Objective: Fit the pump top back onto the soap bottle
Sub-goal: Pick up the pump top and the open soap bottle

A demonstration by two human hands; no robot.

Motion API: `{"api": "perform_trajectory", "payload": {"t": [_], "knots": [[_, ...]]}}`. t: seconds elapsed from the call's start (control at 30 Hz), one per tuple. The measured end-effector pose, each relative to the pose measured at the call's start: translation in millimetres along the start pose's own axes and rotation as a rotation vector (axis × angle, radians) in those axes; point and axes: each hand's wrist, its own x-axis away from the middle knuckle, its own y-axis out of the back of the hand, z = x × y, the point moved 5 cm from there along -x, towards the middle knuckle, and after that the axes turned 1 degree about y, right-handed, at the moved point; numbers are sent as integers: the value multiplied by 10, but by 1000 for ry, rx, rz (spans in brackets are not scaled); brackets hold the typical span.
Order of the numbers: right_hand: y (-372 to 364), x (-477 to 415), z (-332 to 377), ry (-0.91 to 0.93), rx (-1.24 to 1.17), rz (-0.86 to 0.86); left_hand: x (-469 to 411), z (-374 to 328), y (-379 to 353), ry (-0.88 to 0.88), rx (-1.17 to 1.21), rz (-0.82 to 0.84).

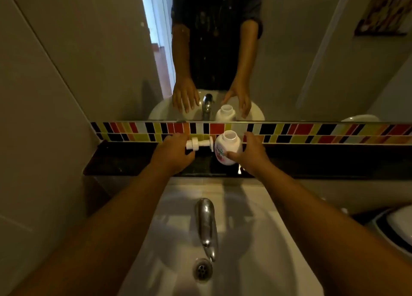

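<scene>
The white soap bottle [227, 147], with a pink label and an open neck, stands upright on the dark shelf [124, 159] behind the basin. My right hand [249, 155] wraps it from the right, thumb pressed on its front and fingers behind. The white pump top [198, 144] lies on its side just left of the bottle, nozzle end toward it. My left hand [172, 153] cups around the pump's collar end, fingers above and thumb below, spread and not clearly closed on it.
A white basin [245, 228] with a chrome tap [206, 219] and a drain [202, 269] lies below the shelf. A coloured tile strip [312, 132] and a mirror [289, 61] rise behind. A white object [396, 226] sits at the right edge.
</scene>
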Motion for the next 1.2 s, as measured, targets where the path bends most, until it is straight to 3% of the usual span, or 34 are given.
{"api": "perform_trajectory", "payload": {"t": [0.47,0.77,1.13,1.2], "knots": [[-282,-242,-256,124,137,-164,-399,-135,-509,-137,-333,-46],[-307,-190,-309,146,31,-177,-521,-55,-483,-132,-298,-70],[-321,-165,-332,99,-29,-175,-487,74,-380,39,-220,146],[-328,-159,-326,97,-34,-178,-470,81,-305,32,-165,123]]}}
